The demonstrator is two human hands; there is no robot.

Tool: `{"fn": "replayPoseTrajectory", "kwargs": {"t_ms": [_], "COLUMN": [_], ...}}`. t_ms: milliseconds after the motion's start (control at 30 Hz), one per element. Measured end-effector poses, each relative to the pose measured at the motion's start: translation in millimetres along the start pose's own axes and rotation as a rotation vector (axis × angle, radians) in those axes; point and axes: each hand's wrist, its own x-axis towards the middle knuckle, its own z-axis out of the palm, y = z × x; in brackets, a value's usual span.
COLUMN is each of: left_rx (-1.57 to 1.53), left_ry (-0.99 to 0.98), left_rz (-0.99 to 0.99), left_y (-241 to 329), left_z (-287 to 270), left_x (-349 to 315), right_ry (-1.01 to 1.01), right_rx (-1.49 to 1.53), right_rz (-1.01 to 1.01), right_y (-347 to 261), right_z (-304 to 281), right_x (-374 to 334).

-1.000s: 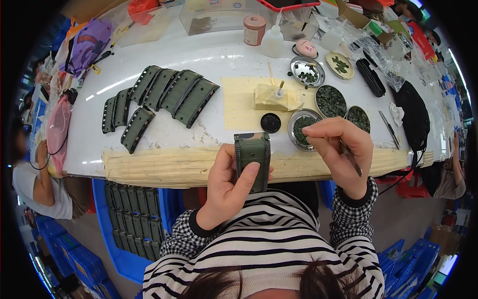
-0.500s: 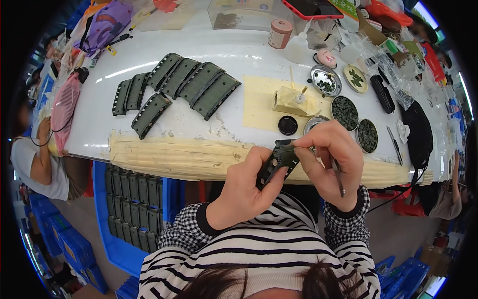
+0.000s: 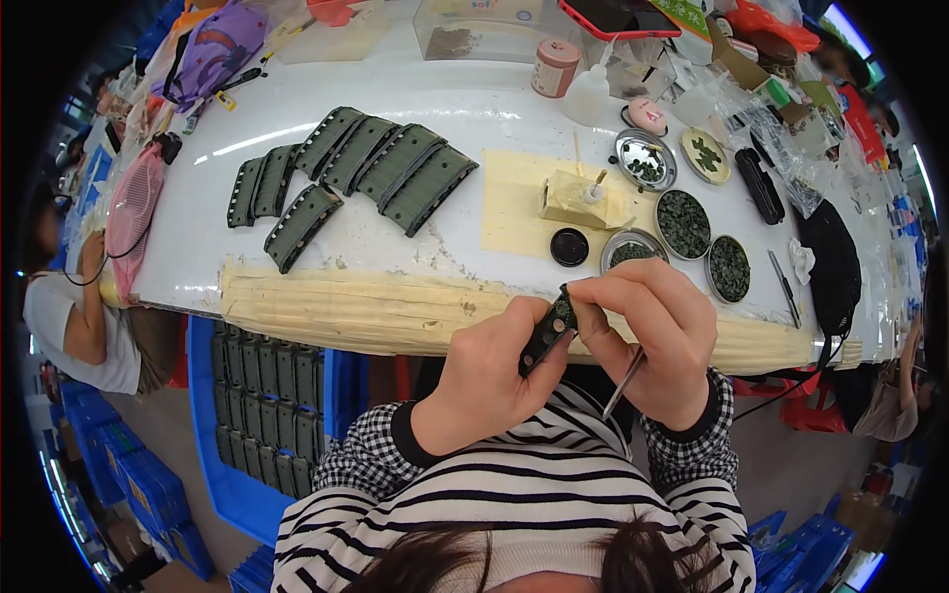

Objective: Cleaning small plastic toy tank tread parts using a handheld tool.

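Observation:
In front of my body, just past the table's near edge, my left hand (image 3: 486,371) is closed round a dark green panel (image 3: 550,334) with pale round spots along its side. The fingertips of my right hand (image 3: 652,331) pinch the far end of that panel. A thin metal tool (image 3: 624,383) is also tucked in my right hand, its tip pointing down toward my striped top. Whether a small piece lies between the right fingertips is hidden. Several similar curved green panels (image 3: 405,173) lie on the table to the left.
Right of centre are round tins of small dark green pieces (image 3: 683,224), a taped block (image 3: 583,201) and a black cap (image 3: 569,247). Yellowish tape (image 3: 376,311) covers the table's near edge. A blue crate (image 3: 205,425) below left holds rows of panels. Another person (image 3: 74,326) sits at left.
The panel has turned more edge-on in my left hand. My right hand has rotated, and the metal tool in it has swung from pointing down to the right to pointing down-left.

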Motion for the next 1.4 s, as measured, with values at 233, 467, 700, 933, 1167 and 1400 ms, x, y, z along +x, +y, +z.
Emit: {"fn": "replayPoseTrajectory", "kwargs": {"t_ms": [233, 467, 700, 933, 1167, 1400], "left_rx": [0.071, 0.092, 0.123, 0.114, -0.235, -0.558], "left_ry": [0.006, -0.004, -0.022, -0.049, -0.026, -0.197], "left_rz": [0.024, 0.037, 0.057, 0.041, -0.031, -0.284], "left_y": [-0.5, -3.0, -6.5, -6.4, -11.5, -26.6], "left_z": [-0.8, -3.1, -4.6, -5.1, -1.0, -11.7], "left_x": [-1.1, -1.4, -5.2, -6.5, -4.0, -5.9], "right_ry": [-0.010, -0.082, -0.077, -0.110, 0.065, 0.147], "right_rx": [-0.037, 0.016, 0.031, 0.013, 0.088, 0.049], "right_rz": [-0.045, -0.015, -0.021, -0.025, 0.115, 0.292], "right_y": [-1.0, -4.8, -4.7, -3.4, -6.7, 9.4], "right_z": [-0.5, -2.3, -0.1, 1.3, -1.8, -14.8], "right_x": [-2.0, -5.6, -8.1, -8.7, -8.2, -0.1]}}
